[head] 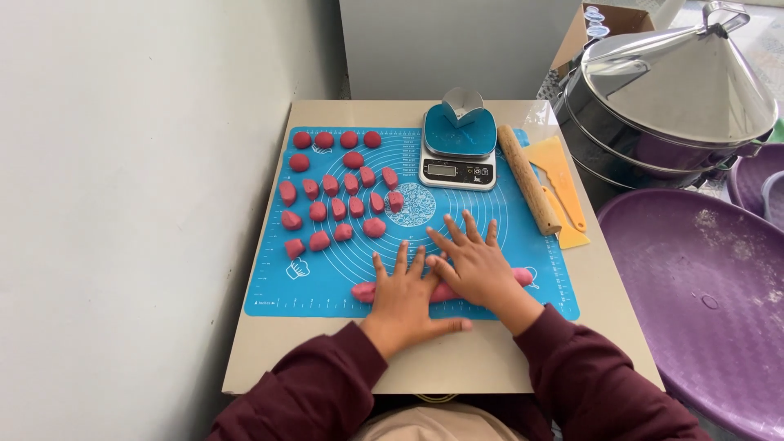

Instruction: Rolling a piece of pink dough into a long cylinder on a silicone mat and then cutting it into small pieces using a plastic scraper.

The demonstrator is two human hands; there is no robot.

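- I see my left hand [403,298] lying flat, fingers spread wide, palm pressing down on a pink dough rope [442,289] at the near edge of the blue baking mat [327,282].
- My right hand [475,263] is flat too, fingers fanned, just beside the left and overlapping it slightly; neither hand pinches or closes round anything.
- The rope lies crosswise under both palms, its ends poking out left and right. Open palms, as I judge it, spread the pressure so the rope keeps an even thickness.
- Many small pink dough pieces [339,196] sit in loose rows on the far left of the mat, well apart from my hands, which keeps them out of the rolling area.
- A kitchen scale [458,159] stands at the mat's far edge with a blue folded piece on its plate, near enough to reach.
- A wooden rolling pin [528,180] lies at an angle to the right, beside a yellow scraper [559,188], parked off the working area.
- The mat covers most of a small beige table [457,363] pushed against a pale wall [122,204].
- To the right stand a steel steamer pot [670,90] with a conical lid and a large purple tub [702,302].
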